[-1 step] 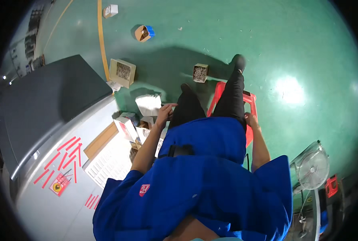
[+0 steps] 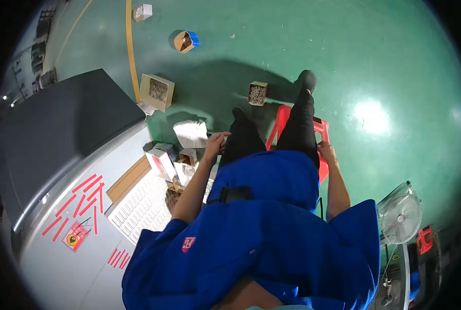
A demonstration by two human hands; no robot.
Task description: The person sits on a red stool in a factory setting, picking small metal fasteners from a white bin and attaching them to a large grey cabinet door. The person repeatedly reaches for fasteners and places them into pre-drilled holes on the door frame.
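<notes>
Beside my left thigh hangs my left hand [image 2: 216,146], its fingers apart and reaching toward the dark trouser leg. It holds nothing that I can see. On the other side my right hand [image 2: 327,153] has its fingers curled at the edge of a red plastic stool [image 2: 321,125]. My legs hide much of the stool. A white bag or sheet [image 2: 190,134] lies close to my left hand. Below it stand an open white carton [image 2: 159,164] and a small brown box [image 2: 187,156].
At left is a pale worktable [image 2: 55,274] with red strips [image 2: 79,205] and a white slotted tray [image 2: 140,204]. On the green floor sit a box of small parts [image 2: 258,94], a larger cream box [image 2: 157,93] and a blue-and-brown carton [image 2: 186,42]. A fan [image 2: 401,218] stands right.
My right hand has shifted slightly right and its fingers show more at the stool. The left hand has barely moved. The view has shifted very slightly.
</notes>
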